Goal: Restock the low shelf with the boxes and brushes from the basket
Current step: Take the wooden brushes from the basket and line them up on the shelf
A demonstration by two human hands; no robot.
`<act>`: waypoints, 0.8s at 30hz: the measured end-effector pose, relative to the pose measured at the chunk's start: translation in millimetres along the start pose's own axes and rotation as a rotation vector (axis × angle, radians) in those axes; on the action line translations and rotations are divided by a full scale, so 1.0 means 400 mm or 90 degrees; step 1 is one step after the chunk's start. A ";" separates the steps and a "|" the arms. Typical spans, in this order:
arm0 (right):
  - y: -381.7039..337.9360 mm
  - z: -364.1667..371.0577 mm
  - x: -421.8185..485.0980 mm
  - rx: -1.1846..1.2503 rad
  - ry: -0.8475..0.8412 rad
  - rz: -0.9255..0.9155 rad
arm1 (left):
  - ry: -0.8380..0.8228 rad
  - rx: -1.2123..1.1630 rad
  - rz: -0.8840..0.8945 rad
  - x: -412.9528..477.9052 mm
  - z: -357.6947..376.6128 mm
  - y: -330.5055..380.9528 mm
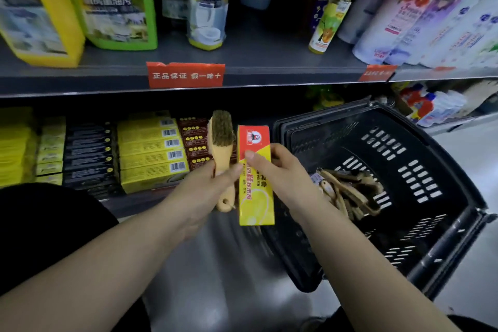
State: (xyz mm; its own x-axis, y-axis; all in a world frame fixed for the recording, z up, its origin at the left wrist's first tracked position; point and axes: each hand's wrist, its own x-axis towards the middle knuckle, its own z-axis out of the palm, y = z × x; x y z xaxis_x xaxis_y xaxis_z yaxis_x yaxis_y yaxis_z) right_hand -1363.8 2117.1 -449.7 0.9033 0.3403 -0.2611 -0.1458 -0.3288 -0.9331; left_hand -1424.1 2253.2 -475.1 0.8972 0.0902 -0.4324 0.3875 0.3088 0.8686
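Observation:
My left hand (207, 186) grips the handle of a wooden brush (222, 137), held upright with its bristles facing me. My right hand (280, 170) pinches a red and yellow shoe polish box (256, 197), upright beside the brush. Both are held in front of the low shelf (129, 205), between the stacked boxes and the black basket (420, 197). Several more wooden brushes (350, 194) lie in the bottom of the basket.
On the low shelf stand stacks of yellow boxes (151, 153), black boxes (89, 153) and brown boxes (195, 143). The upper shelf (269, 81) carries cleaner bottles and red price tags. The basket sits tilted on the floor to the right.

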 end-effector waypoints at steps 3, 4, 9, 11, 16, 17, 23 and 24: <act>0.022 0.036 -0.004 0.078 -0.010 -0.032 | 0.142 -0.095 -0.071 -0.005 -0.061 -0.018; 0.031 0.049 -0.004 0.081 -0.032 -0.057 | 0.185 -0.113 -0.093 -0.005 -0.084 -0.027; 0.033 0.125 -0.004 -0.013 -0.201 -0.161 | 0.241 -0.201 -0.163 -0.007 -0.181 -0.048; 0.036 0.162 -0.004 -0.079 -0.222 -0.198 | 0.221 -0.228 -0.165 -0.007 -0.215 -0.049; 0.062 0.236 -0.001 -0.120 -0.306 -0.226 | 0.198 -0.165 -0.179 -0.024 -0.275 -0.059; 0.069 0.247 0.004 -0.126 -0.317 -0.235 | 0.204 -0.169 -0.172 -0.029 -0.283 -0.062; 0.098 0.290 0.037 -0.021 -0.211 -0.070 | 0.343 -0.232 -0.084 -0.032 -0.338 -0.081; 0.099 0.300 0.043 0.002 -0.197 -0.017 | 0.356 -0.233 -0.079 -0.034 -0.345 -0.084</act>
State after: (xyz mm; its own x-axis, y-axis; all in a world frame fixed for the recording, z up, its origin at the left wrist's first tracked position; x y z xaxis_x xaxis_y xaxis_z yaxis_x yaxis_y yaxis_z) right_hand -1402.4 2215.7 -520.9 0.7415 0.6003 -0.2995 -0.1259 -0.3140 -0.9410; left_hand -1478.7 2372.3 -531.9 0.5682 0.4797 -0.6687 0.2954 0.6395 0.7098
